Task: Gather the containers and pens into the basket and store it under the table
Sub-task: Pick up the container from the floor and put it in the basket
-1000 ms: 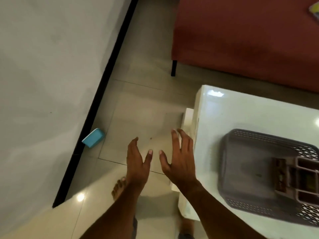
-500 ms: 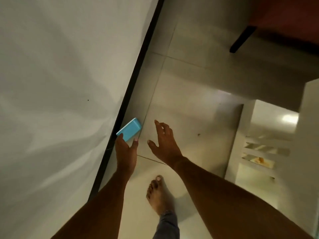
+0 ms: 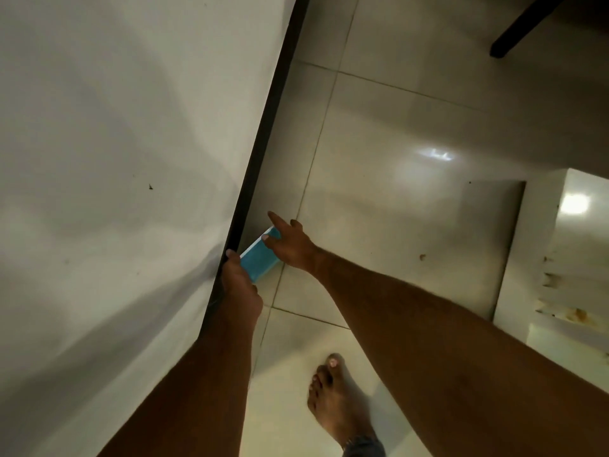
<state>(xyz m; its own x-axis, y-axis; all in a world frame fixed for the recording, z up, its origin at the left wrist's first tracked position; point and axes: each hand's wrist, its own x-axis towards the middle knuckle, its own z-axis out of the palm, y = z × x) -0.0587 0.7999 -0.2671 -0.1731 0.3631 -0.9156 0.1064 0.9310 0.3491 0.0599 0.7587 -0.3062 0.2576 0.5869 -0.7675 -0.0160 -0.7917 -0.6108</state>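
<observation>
A light blue rectangular container (image 3: 258, 260) lies on the floor tiles against the black skirting of the wall. My left hand (image 3: 238, 280) grips its near end, fingers curled down over the edge beside the skirting. My right hand (image 3: 291, 247) is at the far end, with the thumb touching the container's top and the index finger stretched straight past it. The rest of the right fingers are hidden behind the hand. No basket or pen is in view.
A white wall (image 3: 115, 192) with black skirting (image 3: 263, 133) fills the left. The white table's leg (image 3: 540, 252) stands at the right, and a dark furniture leg (image 3: 520, 28) at the top right. My bare foot (image 3: 336, 400) stands on the glossy tiles.
The view dropped closer to the floor. Both hands moved forward onto the blue container; the left hand closed on its near end and the right thumb came to rest on it.
</observation>
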